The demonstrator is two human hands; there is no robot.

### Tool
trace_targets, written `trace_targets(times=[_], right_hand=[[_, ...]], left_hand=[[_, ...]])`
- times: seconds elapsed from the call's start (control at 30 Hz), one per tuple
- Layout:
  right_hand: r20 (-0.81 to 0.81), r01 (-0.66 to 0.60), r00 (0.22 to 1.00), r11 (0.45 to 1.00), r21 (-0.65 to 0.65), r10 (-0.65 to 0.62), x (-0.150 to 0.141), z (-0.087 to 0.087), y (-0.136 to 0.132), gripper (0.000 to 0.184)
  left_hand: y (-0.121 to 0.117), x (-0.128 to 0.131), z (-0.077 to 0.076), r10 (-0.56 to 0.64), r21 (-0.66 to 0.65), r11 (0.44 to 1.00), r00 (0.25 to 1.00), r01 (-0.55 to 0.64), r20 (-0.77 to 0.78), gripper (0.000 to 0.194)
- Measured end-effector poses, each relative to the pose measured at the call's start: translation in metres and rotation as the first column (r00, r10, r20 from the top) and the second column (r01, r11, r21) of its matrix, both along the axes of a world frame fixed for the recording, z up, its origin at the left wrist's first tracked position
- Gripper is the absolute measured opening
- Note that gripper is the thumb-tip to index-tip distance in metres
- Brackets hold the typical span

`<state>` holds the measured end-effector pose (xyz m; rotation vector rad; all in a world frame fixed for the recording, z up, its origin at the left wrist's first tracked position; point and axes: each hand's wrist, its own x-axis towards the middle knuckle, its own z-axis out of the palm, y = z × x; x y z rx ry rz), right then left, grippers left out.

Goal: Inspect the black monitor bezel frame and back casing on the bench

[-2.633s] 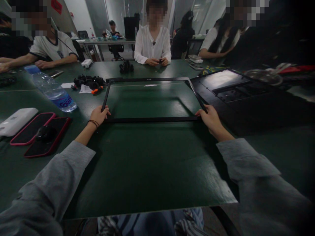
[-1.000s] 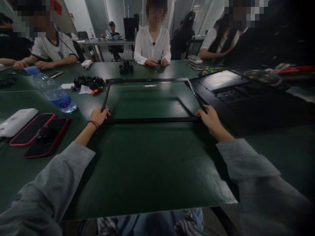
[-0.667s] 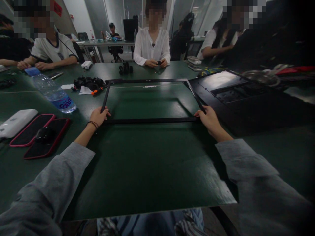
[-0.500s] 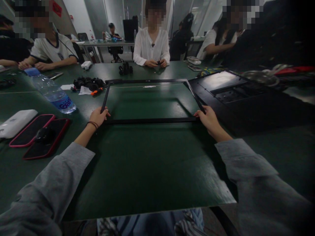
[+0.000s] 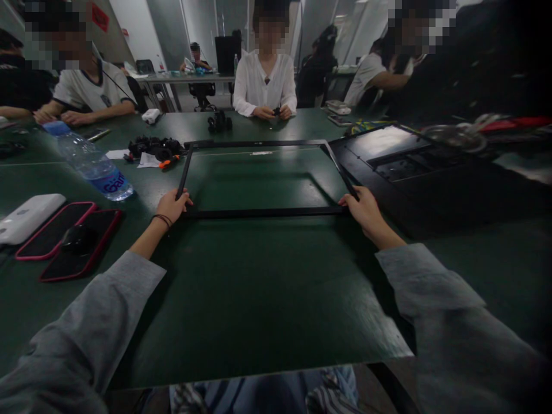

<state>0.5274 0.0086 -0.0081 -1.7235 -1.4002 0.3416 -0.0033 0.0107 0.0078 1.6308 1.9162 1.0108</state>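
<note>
A thin black rectangular screen bezel (image 5: pixel 267 213) spans the space between my hands, tilted a little above the green table (image 5: pixel 267 299). Its middle is open, so the tabletop shows through. My left hand (image 5: pixel 171 206), with dark bands at the wrist, is closed around its near left corner. At the near right corner, my right hand (image 5: pixel 364 210) grips the same bezel with the thumb on top. Some fingers of both hands are hidden under the edges. Right of the bezel lies a large black panel (image 5: pixel 448 190) with a shiny inset and a recessed section.
On the left lie a tilted water bottle (image 5: pixel 92 164), a white Apple-marked case (image 5: pixel 32 215), and two red-edged phones (image 5: pixel 56 230) with a black mouse-like object (image 5: pixel 78 238). Black parts (image 5: pixel 153 148) sit beyond. People sit across the table, including one in a white shirt (image 5: pixel 265 86).
Almost nothing differs. The whole view has shifted very slightly, while both hands keep the bezel in the same place and pose.
</note>
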Motion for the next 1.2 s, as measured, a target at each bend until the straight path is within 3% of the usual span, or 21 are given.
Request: trace_targets(times=[0.2, 0.83, 1.2], right_hand=[[-0.056, 0.046, 0.997, 0.999, -0.022, -0.047, -0.006, 0.005, -0.006, 0.034], [-0.062, 0.016, 0.998, 0.999, -0.041, -0.019, 0.002, -0.001, 0.001, 0.042], [-0.031, 0.021, 0.999, 1.000, -0.001, -0.021, -0.021, 0.023, -0.017, 0.042]], left_hand=[[0.003, -0.005, -0.006, -0.018, 0.014, 1.000, 1.000, 0.017, 0.024, 0.042], [-0.004, 0.003, 0.005, 0.004, 0.002, 1.000, 1.000, -0.004, -0.016, 0.033], [-0.001, 0.000, 0.001, -0.010, -0.013, 1.000, 1.000, 0.009, -0.030, 0.042]])
